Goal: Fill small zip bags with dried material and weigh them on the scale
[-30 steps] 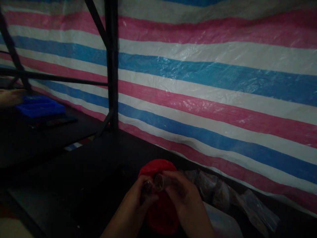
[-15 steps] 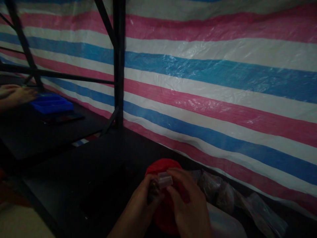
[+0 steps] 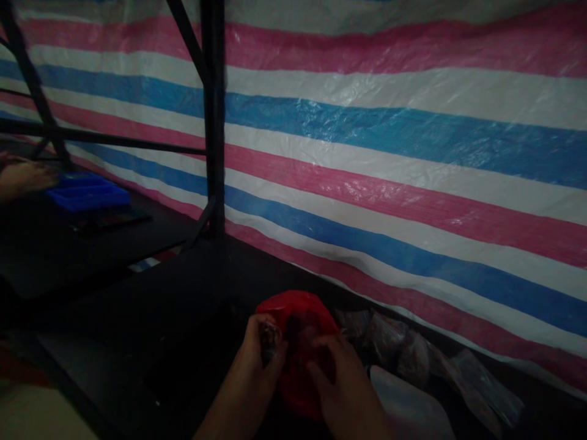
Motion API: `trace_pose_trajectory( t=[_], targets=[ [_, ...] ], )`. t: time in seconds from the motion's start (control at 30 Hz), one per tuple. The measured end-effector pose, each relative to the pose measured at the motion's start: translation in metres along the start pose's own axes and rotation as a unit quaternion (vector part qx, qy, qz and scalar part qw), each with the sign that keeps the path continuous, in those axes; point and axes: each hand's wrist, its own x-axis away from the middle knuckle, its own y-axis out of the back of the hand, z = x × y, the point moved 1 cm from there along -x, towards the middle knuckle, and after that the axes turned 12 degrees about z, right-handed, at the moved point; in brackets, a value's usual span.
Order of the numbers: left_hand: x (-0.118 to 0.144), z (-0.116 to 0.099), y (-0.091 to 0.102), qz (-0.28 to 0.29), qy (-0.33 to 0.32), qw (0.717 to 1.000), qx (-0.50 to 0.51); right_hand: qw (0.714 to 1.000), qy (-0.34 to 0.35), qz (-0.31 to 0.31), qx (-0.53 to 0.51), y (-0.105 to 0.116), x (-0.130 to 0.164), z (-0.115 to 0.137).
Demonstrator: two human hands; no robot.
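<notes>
We read this as a dim makeshift workshop: a striped plastic tarp (image 3: 389, 140) serves as wall, a dark metal frame (image 3: 213, 116) divides dark workbenches (image 3: 137, 330), and a blue parts tray (image 3: 87, 197) sits at a neighbouring station.

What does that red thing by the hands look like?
Find the big striped sheet hanging behind the dark table. At its foot, near the bottom middle, lies a crumpled red bag, touched by the right hand. The bags beside it are clear; it alone is bright red.
</notes>
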Motion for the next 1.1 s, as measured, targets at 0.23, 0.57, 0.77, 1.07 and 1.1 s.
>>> trace_pose_trajectory(
  t=[0.23,0.57,0.77,1.07,1.1],
  targets=[
    [-0.001,0.002,0.003,-0.024,0.016,1.000,0.008,0.993,-0.040,0.068,0.082,0.012,0.008,-0.002],
    [0.000,-0.004,0.000,-0.006,0.014,1.000,-0.007,0.985,-0.102,0.064,0.122,0.015,-0.006,0.041],
    [0.006,-0.001,0.003,0.037,0.036,0.998,-0.037,0.982,-0.167,0.047,0.078,0.015,-0.014,0.046],
    [0.008,-0.005,0.000,0.093,0.051,0.992,-0.070,0.972,-0.193,-0.024,0.128,0.012,-0.015,0.032],
    [0.008,-0.005,0.000,0.097,0.052,0.991,-0.077,0.971,-0.195,-0.034,0.133,0.013,-0.014,0.029]
  ],
)
